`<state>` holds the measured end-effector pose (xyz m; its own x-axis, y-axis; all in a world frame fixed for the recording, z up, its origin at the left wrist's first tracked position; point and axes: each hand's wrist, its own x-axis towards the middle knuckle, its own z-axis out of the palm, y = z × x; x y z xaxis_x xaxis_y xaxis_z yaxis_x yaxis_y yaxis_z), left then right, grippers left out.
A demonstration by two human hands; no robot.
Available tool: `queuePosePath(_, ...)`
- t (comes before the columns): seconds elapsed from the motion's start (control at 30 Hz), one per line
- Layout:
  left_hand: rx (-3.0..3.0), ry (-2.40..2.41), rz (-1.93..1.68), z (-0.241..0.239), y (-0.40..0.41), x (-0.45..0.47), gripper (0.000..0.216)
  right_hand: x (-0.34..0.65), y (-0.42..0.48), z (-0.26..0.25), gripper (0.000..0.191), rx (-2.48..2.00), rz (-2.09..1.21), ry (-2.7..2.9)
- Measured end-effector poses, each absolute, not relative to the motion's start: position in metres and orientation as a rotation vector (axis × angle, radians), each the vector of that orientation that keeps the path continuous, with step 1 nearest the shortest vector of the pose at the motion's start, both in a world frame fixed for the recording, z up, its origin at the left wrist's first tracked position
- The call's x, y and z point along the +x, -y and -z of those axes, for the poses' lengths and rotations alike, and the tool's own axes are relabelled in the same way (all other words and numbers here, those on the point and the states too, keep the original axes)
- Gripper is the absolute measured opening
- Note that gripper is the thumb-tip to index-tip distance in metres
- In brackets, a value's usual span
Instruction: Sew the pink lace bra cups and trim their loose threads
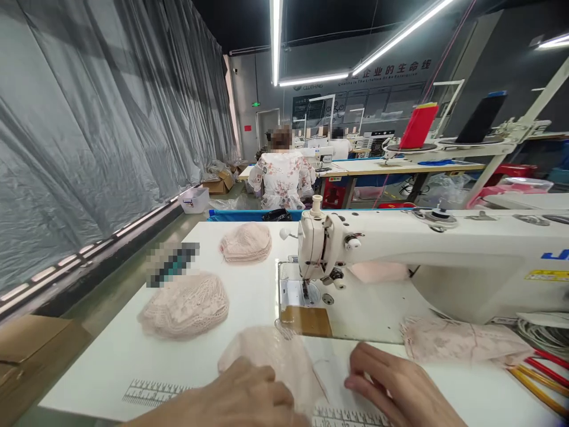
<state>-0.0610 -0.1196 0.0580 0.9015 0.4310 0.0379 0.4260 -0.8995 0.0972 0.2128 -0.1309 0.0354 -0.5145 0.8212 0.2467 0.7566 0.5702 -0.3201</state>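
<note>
Pink lace piece (278, 356) lies spread on the white table (249, 290), in front of the sewing machine (400, 249) and just short of its needle plate (299, 293). You have both hands on it, set apart. Your left hand (231, 394) presses palm-down on its near left part. Your right hand (400, 385) rests with fingers bent at its right edge, and whether they pinch the cloth cannot be told.

Left of the machine sit two heaps of the same lace, a near heap (186, 305) and a far heap (246, 242). To the front right of the machine lies another lace strip (462, 341), with red and yellow cords (542, 373) beside it. Beyond the machine a co-worker in a floral top (282, 178) sits facing away.

The likely trouble is the fabric itself. Lace this open looks prone to stretching or puckering if one of your hands pulls harder than the other. It could also snag on the plate's edge. Fingers brought close to the needle (306, 284) would be at risk too.
</note>
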Motion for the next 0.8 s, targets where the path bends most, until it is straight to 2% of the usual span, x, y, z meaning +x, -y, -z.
queuePosePath(0.07, 2.969, -0.778, -0.197, -0.059, 0.115, -0.047, 0.031, 0.209, 0.127, -0.030, 0.013, -1.296, -0.270, 2.425)
queuePosePath(0.13, 2.963, -0.894, -0.329, -0.050, 0.111, -0.034, 0.031, 0.198, 0.123, -0.025, 0.024, -1.251, -0.247, 2.424)
queuePosePath(0.2, 2.982, -0.927, -0.480, -0.035, 0.108, -0.026, 0.028, 0.188, 0.120, -0.019, 0.025, -1.220, -0.199, 2.415)
queuePosePath(0.37, 3.059, -0.822, -0.818, 0.000, 0.106, -0.031, 0.058, 0.184, 0.117, -0.014, 0.020, -1.196, -0.207, 2.375)
queuePosePath(0.5, 3.083, -0.806, -0.870, 0.004, 0.107, -0.033, 0.064, 0.186, 0.113, -0.017, 0.014, -1.197, -0.234, 2.366)
queuePosePath(0.67, 3.103, -0.843, -0.946, 0.002, 0.107, -0.032, 0.068, 0.185, 0.108, -0.015, 0.020, -1.169, -0.206, 2.396)
queuePosePath(0.8, 3.186, -0.806, -0.833, 0.000, 0.107, -0.036, 0.063, 0.188, 0.108, -0.019, 0.020, -1.183, -0.258, 2.367)
